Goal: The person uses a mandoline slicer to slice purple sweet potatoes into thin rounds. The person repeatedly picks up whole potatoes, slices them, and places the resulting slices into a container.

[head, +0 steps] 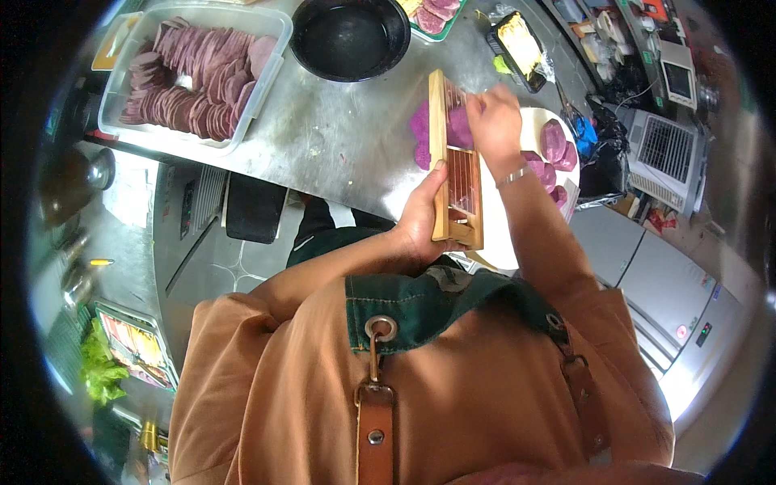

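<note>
A wooden-framed slicer (438, 127) is tilted over a white cutting board (498, 224), with my left hand (421, 215) gripping its near end. My right hand (496, 121) presses a piece of purple sweet potato (459, 128) against the far part of the slicer; its fingers are partly blurred. Thin purple slices (421, 154) lie on the metal table just left of the frame. Beside my right wrist, several peeled purple pieces (553, 140) rest on the board.
A plastic tub (257, 103) full of purple slices (200, 73) stands at the back left of the metal table (315, 133). Right of it is a black bowl (350, 39), then a green-edged tray (445, 30) and a black food tray (518, 48). A black plastic bag (606, 139) hangs beyond the board.
</note>
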`<state>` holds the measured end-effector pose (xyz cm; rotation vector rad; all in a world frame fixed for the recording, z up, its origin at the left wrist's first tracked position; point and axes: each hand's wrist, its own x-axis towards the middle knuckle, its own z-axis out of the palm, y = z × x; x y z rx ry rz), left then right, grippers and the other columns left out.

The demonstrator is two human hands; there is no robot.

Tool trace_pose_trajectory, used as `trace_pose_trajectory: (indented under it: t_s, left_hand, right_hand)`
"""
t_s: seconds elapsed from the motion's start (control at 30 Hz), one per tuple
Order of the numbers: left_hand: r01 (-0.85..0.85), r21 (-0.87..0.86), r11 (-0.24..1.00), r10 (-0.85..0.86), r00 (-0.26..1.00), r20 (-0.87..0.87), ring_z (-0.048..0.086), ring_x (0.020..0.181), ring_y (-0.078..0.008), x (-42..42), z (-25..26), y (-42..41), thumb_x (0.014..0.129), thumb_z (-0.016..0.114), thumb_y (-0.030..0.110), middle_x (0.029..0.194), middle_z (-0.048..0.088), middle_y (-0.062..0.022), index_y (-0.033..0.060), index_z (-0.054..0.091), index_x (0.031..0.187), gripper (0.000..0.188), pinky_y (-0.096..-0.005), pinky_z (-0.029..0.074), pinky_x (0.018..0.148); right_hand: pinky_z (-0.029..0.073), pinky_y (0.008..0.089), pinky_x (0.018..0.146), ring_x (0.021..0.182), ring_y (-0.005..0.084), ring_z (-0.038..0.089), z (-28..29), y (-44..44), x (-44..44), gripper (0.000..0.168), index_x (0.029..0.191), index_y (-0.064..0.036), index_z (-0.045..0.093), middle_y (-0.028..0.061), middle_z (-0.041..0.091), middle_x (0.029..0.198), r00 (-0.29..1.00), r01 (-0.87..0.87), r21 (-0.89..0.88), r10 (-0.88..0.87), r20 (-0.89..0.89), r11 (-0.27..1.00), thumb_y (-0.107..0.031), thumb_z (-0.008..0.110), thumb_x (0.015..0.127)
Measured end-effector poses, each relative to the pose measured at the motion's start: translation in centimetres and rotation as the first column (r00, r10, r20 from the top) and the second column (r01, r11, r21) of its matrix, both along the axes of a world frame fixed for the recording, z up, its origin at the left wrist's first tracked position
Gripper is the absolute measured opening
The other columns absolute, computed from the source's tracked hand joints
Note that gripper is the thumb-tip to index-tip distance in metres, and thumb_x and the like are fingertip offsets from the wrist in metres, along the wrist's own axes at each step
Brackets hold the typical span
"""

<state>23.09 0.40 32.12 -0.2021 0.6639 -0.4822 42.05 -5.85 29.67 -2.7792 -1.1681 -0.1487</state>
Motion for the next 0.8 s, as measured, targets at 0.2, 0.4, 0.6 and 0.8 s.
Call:
trace_pose_trajectory:
  t_s: [0.2, 0.4, 0.6, 0.8]
  left_hand:
    - [-0.001, -0.019, 1.0, 0.0, 0.999, -0.037, 0.057, 0.107, -0.0341, 0.0, -0.2, 0.9, 0.087, 0.047, 0.069, 0.121, 0.059, -0.0105, 0.0175, 0.053, 0.128, 0.066, -0.0631, 0.041, 0.092]
    - [0.018, -0.029, 0.999, -0.018, 1.0, 0.023, 0.057, 0.108, -0.0325, -0.3, -0.3, 0.2, 0.088, 0.045, 0.068, 0.121, 0.06, -0.0089, 0.017, 0.053, 0.13, 0.066, -0.0624, 0.041, 0.092]
    - [0.011, 0.013, 1.0, -0.011, 1.0, -0.025, 0.057, 0.109, -0.0343, -0.3, -0.3, 0.6, 0.086, 0.048, 0.069, 0.121, 0.06, -0.0107, 0.0164, 0.053, 0.129, 0.068, -0.0618, 0.044, 0.09]
    - [-0.019, 0.01, 1.0, 0.019, 0.999, 0.037, 0.057, 0.108, -0.0332, -0.6, -0.6, -0.2, 0.086, 0.049, 0.069, 0.119, 0.061, -0.0093, 0.0178, 0.053, 0.128, 0.066, -0.0616, 0.044, 0.088]
  right_hand:
    - [0.049, 0.043, 0.073, 0.083, 0.0315, 0.058, 6.2, -1.0, -6.3, 0.017, 0.073, -0.001, 0.062, 0.0127, 0.058, 0.085, 0.975, -0.134, 0.121, 0.153, -0.163, 0.984, -0.015, 0.067, 0.082]
    - [0.049, 0.0433, 0.073, 0.081, 0.0334, 0.058, -0.7, -0.8, 0.5, 0.025, 0.068, -0.003, 0.064, 0.0136, 0.059, 0.085, 0.992, -0.113, 0.023, 0.112, 0.05, 0.993, -0.02, 0.063, 0.085]
    - [0.049, 0.0433, 0.074, 0.081, 0.0333, 0.058, 5.1, -1.4, -6.7, 0.016, 0.074, -0.003, 0.068, 0.0141, 0.059, 0.086, 0.979, -0.116, 0.092, 0.129, -0.158, 0.989, -0.016, 0.066, 0.084]
    - [0.046, 0.0431, 0.078, 0.083, 0.0344, 0.055, 0.1, -0.2, -0.6, 0.021, 0.073, -0.004, 0.068, 0.015, 0.058, 0.085, 0.995, -0.098, 0.01, 0.098, -0.03, 0.995, -0.019, 0.062, 0.086]
